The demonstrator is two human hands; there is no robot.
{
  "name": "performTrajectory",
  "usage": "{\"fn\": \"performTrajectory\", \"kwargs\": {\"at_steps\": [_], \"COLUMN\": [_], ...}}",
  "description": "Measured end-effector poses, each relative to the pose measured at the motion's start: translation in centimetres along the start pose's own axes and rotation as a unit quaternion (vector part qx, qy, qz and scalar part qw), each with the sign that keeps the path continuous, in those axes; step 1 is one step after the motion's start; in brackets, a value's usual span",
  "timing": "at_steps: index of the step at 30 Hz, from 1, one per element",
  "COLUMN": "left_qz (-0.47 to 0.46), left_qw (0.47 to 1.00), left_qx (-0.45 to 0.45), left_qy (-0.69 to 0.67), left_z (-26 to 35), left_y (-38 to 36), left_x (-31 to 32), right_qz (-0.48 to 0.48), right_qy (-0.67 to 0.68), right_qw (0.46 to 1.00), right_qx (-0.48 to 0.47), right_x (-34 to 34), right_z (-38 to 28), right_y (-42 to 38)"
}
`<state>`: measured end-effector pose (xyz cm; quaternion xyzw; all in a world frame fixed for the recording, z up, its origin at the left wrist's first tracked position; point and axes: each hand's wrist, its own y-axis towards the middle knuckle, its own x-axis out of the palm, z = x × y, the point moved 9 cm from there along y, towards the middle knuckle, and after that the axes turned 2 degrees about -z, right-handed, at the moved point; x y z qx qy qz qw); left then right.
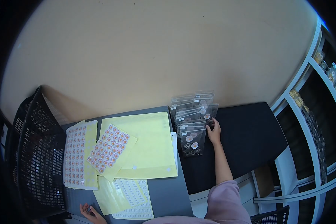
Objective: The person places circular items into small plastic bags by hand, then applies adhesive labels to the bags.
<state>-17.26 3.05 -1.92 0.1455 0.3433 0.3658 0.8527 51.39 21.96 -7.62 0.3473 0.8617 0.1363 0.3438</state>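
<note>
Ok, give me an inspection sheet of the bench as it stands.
Surface: grey table on the left, black top on the right.
Job's things: overlapping row of clear packets with round labels; sticker sheets, one slanted across a yellow backing sheet.
Clutter: black mesh basket at the left edge.
Grippers: right hand touches the packets; left hand rests open at the table's near edge.
Cables: nothing seen.
Surroundings: beige wall; white shelving with stock on the right.

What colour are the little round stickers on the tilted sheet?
Orange-red on white, on the tilted sticker sheet; the head view shows it best.
</note>
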Motion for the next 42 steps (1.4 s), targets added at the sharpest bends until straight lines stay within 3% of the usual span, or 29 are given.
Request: {"fn": "performTrajectory", "kwargs": {"at_steps": [9,11,14,17,20,24,26,28,31,34,36,37,39,42], "left_qz": [-0.011,0.001,-0.004,0.002,0.011,0.002,0.026,-0.024,-0.003,0.113,0.197,0.212,0.292,0.35], "left_qw": [0.999,0.998,0.999,0.997,0.99,0.976,0.971,0.955,0.954,0.962,0.957,0.954,0.938,0.924], "left_qx": [0.011,0.002,0.006,-0.021,-0.026,-0.05,-0.058,-0.086,-0.104,-0.116,-0.133,-0.133,-0.162,-0.151], "left_qy": [-0.039,-0.059,-0.034,-0.077,-0.137,-0.211,-0.231,-0.285,-0.282,-0.22,-0.169,-0.165,-0.092,0.008], "left_z": [-0.5,-0.7,0.0,-0.6,-2.4,-2.8,-1.9,-1.9,-5.4,-10.7,-14.6,-16.3,-20.0,-23.9], "left_y": [-0.2,-0.3,-0.1,-0.5,-1.0,-0.7,-0.6,-0.1,0.4,1.1,0.9,0.8,-0.8,-2.4], "left_x": [0.1,0.0,0.0,-0.1,-0.2,-0.8,-1.5,-2.7,-6.9,-13.7,-19.0,-21.4,-26.7,-32.0], "right_qz": [0.017,0.024,0.12,0.229,0.303,0.306,0.276,0.205,0.144,0.057,0.021,0.02,-0.022,-0.088], "right_qy": [-0.023,0.008,-0.004,0.006,0.039,0.065,0.105,0.19,0.272,0.265,0.232,0.244,0.225,0.206], "right_qw": [0.999,0.997,0.991,0.972,0.952,0.938,0.929,0.912,0.864,0.825,0.752,0.744,0.647,0.58], "right_qx": [0.016,0.067,0.054,0.056,-0.025,-0.149,-0.225,-0.3,-0.399,-0.495,-0.617,-0.621,-0.728,-0.783], "right_x": [-0.4,-1.1,-3.9,-8.5,-11.7,-12.1,-10.4,-7.4,-3.6,-0.1,2.5,3.6,6.3,10.8], "right_z": [0.8,1.9,2.2,-1.9,-9.4,-24.2,-32.9,-41.0,-53.8,-66.2,-74.4,-77.4,-83.7,-90.0], "right_y": [-0.2,-0.3,-0.5,0.2,2.2,4.4,3.9,2.9,-1.0,-6.2,-11.6,-13.2,-19.0,-24.8]}}
